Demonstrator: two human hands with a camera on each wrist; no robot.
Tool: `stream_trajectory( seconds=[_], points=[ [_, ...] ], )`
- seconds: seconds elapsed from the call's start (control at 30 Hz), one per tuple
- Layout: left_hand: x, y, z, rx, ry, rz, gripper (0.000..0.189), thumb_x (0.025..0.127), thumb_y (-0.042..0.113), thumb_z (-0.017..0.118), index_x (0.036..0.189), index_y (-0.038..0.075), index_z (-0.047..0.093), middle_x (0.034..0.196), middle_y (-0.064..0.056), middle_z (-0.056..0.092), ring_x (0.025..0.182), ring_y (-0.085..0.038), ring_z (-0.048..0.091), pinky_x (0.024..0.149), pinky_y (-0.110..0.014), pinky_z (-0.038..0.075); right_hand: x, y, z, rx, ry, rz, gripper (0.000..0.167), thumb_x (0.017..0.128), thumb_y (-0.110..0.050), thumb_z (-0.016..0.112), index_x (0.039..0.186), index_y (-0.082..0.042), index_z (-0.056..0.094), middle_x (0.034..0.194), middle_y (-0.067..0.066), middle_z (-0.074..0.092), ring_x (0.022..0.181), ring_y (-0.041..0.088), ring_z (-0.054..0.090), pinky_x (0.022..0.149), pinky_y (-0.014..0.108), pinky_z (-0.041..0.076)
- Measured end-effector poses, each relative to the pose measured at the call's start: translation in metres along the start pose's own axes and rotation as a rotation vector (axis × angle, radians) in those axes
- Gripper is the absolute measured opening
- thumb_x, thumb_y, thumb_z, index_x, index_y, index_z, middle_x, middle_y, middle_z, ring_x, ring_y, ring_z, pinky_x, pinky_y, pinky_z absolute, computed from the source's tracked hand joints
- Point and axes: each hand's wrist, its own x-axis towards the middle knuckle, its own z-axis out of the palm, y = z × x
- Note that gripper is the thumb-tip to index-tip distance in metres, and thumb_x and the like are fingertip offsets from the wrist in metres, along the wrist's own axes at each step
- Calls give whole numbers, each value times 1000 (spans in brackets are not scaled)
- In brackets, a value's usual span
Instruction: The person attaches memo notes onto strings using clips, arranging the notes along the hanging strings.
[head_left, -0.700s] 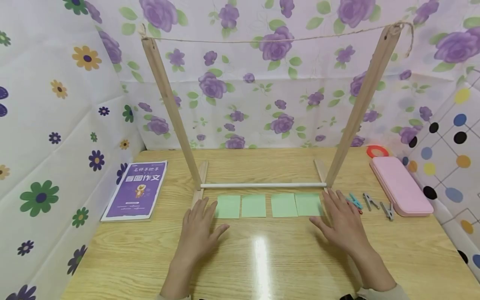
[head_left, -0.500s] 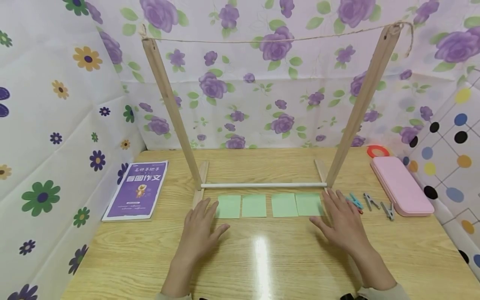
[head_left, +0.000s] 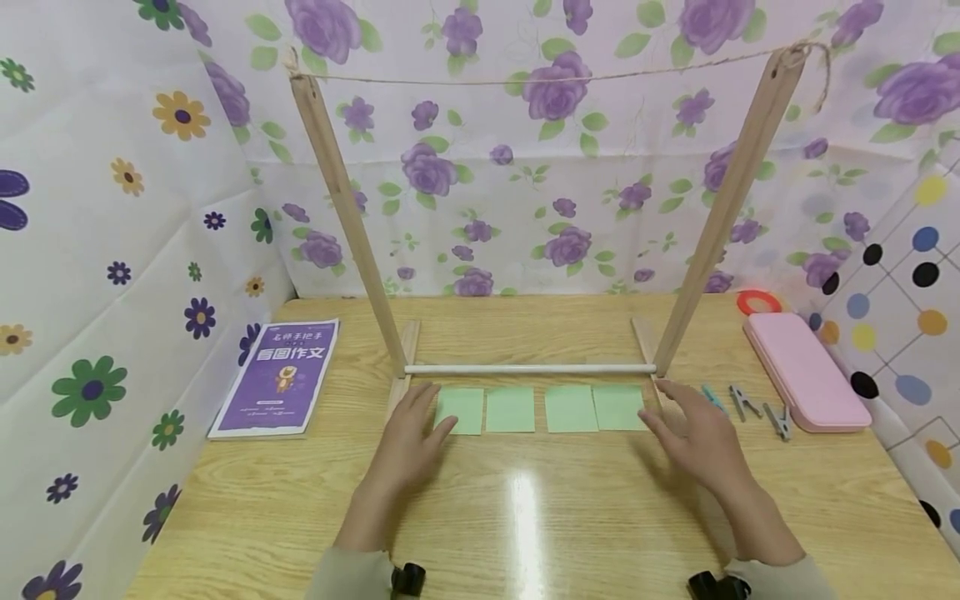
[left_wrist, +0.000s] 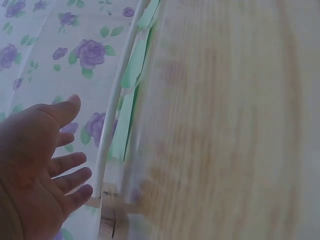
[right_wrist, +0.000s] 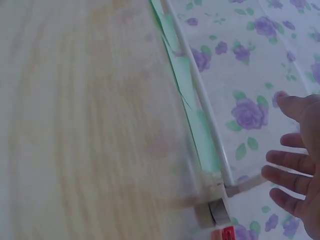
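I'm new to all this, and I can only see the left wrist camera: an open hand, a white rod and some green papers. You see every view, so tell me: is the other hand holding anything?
Observer: No, the right hand holds nothing.
Visitor: Those papers run out of my picture at the top. How many are there altogether?
Observer: The head view shows four green papers in one row.
Visitor: And is there anything strung up overhead that I'm missing?
Observer: Yes, a string runs between the tops of two wooden posts.
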Motion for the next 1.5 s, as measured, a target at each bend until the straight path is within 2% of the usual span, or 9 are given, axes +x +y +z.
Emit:
stream_trajectory(
  seconds=[0.17,0.37,0.57,0.73,0.87,0.97,1.1,1.33,1.5],
  points=[
    [11,-3,5,-21,3,-14,62,99,31,69,147,-1,47,150,-18,46,139,-38,43,114,-55,40,4,13,-11,56,77,49,39,93,-19,76,125,1,66,110,22,70,98,42,66,78,62,53],
    [20,-6,11,-30,-30,-28,67,93,22,77,148,-1,46,152,-18,44,141,-36,42,116,-53,39,3,36,-19,43,87,119,40,95,-22,74,126,1,66,112,21,71,99,40,67,80,61,53],
    [22,-6,14,-7,-71,-45,71,87,14,82,147,1,47,153,-22,43,142,-41,38,118,-57,33,0,53,-23,-17,-15,146,42,92,-21,77,124,5,66,111,26,70,96,46,67,75,63,56],
    [22,-5,14,-11,-77,-67,68,85,12,83,144,4,52,148,-18,50,140,-39,41,118,-56,34,-3,62,-26,-88,-157,181,46,90,-23,79,125,5,65,118,32,66,113,58,56,97,80,34],
    [22,-4,14,-47,-65,-82,68,82,10,86,142,6,54,138,-15,57,131,-36,50,113,-52,41,-6,68,-29,-69,-203,190,49,87,-18,82,126,6,64,119,33,65,116,59,54,102,83,24],
    [21,-6,14,-67,-62,-96,72,79,10,87,142,7,53,134,-14,58,126,-34,53,111,-51,44,-10,72,-31,-72,-219,189,50,84,-16,85,124,7,64,110,28,68,104,51,62,97,76,37],
    [21,-7,15,-92,-50,-104,78,77,8,89,145,7,51,137,-16,57,126,-36,54,107,-54,47,-15,75,-36,-94,-260,219,52,83,-21,86,121,7,65,99,20,70,90,40,66,78,62,52],
    [18,-5,12,-122,-4,-137,77,80,-2,83,148,6,47,130,-26,62,119,-43,61,100,-58,52,-20,80,-48,-155,-290,279,46,80,-34,88,101,3,70,87,11,66,79,29,62,68,49,54],
    [14,-7,10,-125,54,-135,51,86,-1,79,133,-5,60,125,-26,66,117,-42,63,98,-53,55,-23,82,-53,-152,-317,304,42,83,-39,85,94,-1,70,83,6,65,76,24,61,67,45,52]
  ],
)
